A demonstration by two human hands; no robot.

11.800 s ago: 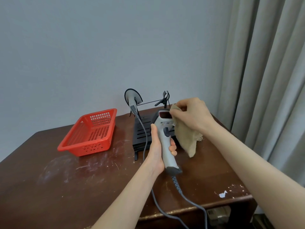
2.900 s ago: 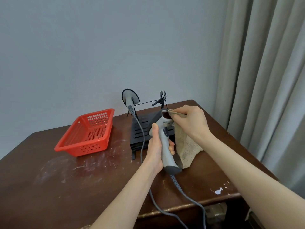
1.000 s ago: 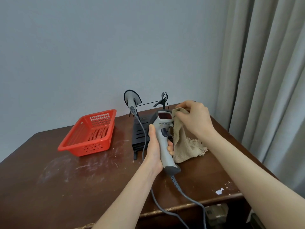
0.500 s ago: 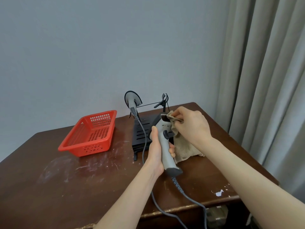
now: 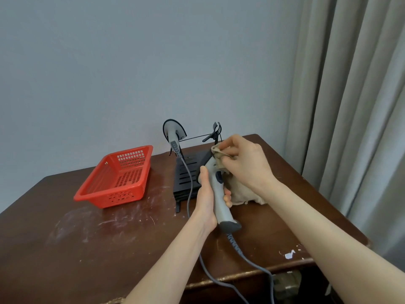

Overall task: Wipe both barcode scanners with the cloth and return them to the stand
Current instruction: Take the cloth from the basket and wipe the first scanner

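The right hand [image 5: 245, 165] has slid its pinched cloth [image 5: 243, 194] up onto the scanner [image 5: 220, 212]. The left hand [image 5: 206, 200] grips the scanner in front of the stand [image 5: 186, 174] by the surface's [image 5: 109, 249] back edge.

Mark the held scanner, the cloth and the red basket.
held scanner [image 5: 221, 212]: head view, lower grey handle.
cloth [image 5: 242, 193]: head view, hanging part to the right of the scanner.
red basket [image 5: 122, 197]: head view, near perforated wall.

The scuffed brown bench [image 5: 87, 249] carries a red basket [image 5: 114, 198] at left; the black stand [image 5: 182, 187] sits just beside it.
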